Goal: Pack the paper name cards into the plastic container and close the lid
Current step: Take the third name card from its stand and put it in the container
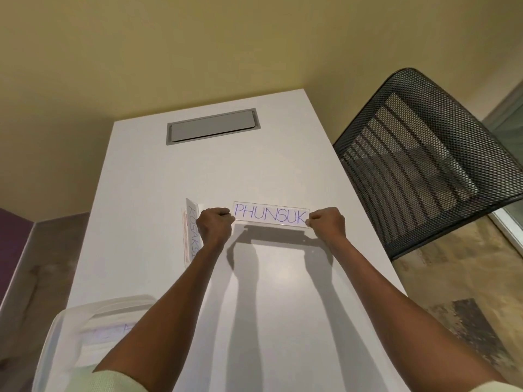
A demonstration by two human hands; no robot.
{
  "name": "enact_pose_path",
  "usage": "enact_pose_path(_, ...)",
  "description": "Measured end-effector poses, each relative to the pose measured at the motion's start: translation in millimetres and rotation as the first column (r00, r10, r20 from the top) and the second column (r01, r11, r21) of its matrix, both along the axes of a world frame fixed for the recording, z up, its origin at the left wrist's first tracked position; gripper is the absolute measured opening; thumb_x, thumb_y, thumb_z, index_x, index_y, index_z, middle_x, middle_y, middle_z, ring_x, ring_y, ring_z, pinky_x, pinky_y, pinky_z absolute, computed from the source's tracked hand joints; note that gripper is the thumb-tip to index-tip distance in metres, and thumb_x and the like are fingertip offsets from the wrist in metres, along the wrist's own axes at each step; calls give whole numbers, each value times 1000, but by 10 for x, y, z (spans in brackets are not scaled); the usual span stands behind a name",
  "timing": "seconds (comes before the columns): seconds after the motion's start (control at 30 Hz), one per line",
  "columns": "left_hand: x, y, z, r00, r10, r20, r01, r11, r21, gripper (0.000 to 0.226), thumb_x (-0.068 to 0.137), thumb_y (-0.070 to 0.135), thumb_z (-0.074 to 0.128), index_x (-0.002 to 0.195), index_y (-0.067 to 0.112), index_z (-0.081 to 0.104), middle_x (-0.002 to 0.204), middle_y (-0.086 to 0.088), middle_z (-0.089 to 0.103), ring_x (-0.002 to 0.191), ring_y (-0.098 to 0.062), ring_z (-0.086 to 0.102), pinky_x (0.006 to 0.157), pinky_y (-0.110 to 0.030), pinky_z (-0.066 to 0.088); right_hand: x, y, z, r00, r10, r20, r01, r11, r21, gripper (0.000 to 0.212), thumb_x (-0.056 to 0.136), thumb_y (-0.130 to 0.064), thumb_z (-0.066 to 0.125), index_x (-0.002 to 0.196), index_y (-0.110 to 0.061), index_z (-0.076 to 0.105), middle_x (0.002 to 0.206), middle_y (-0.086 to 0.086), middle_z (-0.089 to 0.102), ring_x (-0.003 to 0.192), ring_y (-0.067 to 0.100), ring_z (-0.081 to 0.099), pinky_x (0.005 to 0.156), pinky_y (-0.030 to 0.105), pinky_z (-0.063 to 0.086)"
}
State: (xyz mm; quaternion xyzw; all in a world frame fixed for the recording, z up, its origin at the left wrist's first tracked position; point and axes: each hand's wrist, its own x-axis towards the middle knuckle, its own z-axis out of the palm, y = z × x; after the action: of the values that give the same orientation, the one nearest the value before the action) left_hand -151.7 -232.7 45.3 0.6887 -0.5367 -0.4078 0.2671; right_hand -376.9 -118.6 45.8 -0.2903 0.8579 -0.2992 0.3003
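A long name card reading PHUNSUK (270, 217), in a clear holder, is held up above the white table (198, 171). My left hand (215, 224) grips its left end and my right hand (327, 222) grips its right end. Its shadow falls on the table just below. Behind my left hand lies a stack of more name cards (191, 230), the top one lettered KOSAKS, partly hidden by my wrist. The translucent plastic container (70, 329) sits open at the near left corner, with at least one card inside; my left forearm crosses over it.
A grey cable hatch (212, 127) is set into the far part of the table. A black mesh office chair (424, 159) stands close to the table's right edge. The wall is right behind the table's far edge.
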Motion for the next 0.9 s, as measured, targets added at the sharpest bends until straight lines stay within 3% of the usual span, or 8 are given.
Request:
enact_pose_path(0.1,99,78,-4,999,14,-36,-13,999,30,25,72,4,77,97,4,75,98,-13,76,94,-24,72,91,-34,56,27,35,-14,1000,5,-18,-5,1000,-28,10,73,4,63,76,13,65,72,32,44,87,50,38,59,29,35)
enact_pose_path(0.13,131,110,-8,999,18,-38,-16,999,39,25,71,5,78,96,5,75,96,-13,76,93,-25,72,90,-37,57,47,54,-9,1000,11,-17,-12,999,-42,7,72,6,62,72,11,65,74,32,39,81,6,34,59,28,30)
enact_pose_path(0.27,247,260,-51,1000,11,-17,-10,999,49,26,69,7,82,94,7,76,89,-11,77,91,-28,72,86,-38,58,135,127,-35,997,48,-54,-54,992,-112,40,70,11,52,55,-18,28,68,4,21,77,19,21,62,32,15)
enact_pose_path(0.53,366,490,-159,997,-31,69,28,999,41,25,70,4,82,94,9,76,82,-4,77,75,-13,69,72,-20,50,256,215,-209,995,45,-88,-55,993,-109,28,67,13,42,58,-13,34,73,4,23,74,18,21,61,28,17)
enact_pose_path(0.67,383,557,-247,992,-51,119,50,999,10,15,73,2,77,86,9,76,73,5,70,67,-6,65,56,-4,41,279,237,-328,996,53,-65,-56,997,-60,22,68,10,44,64,5,65,70,8,26,72,18,23,56,29,19)
enact_pose_path(0.7,388,572,-262,991,-50,128,50,999,2,12,75,1,75,84,9,75,71,6,69,64,-3,64,51,0,38,286,246,-351,995,65,-81,-69,996,-55,4,68,10,44,70,7,41,71,7,26,73,17,23,57,29,19)
enact_pose_path(0.8,394,594,-330,982,-62,180,64,998,-9,11,75,3,74,82,11,75,71,1,71,65,-11,63,61,-14,44,331,274,-387,994,74,-81,-78,996,-52,28,65,11,41,54,-1,63,67,3,25,72,16,22,55,29,18)
enact_pose_path(0.9,379,623,-419,964,-106,245,113,994,-15,20,73,-3,61,66,15,66,59,-1,56,59,-20,45,61,-22,37,375,297,-414,992,72,-101,-78,995,-58,42,65,12,41,41,-21,31,55,-2,21,66,17,22,47,27,15)
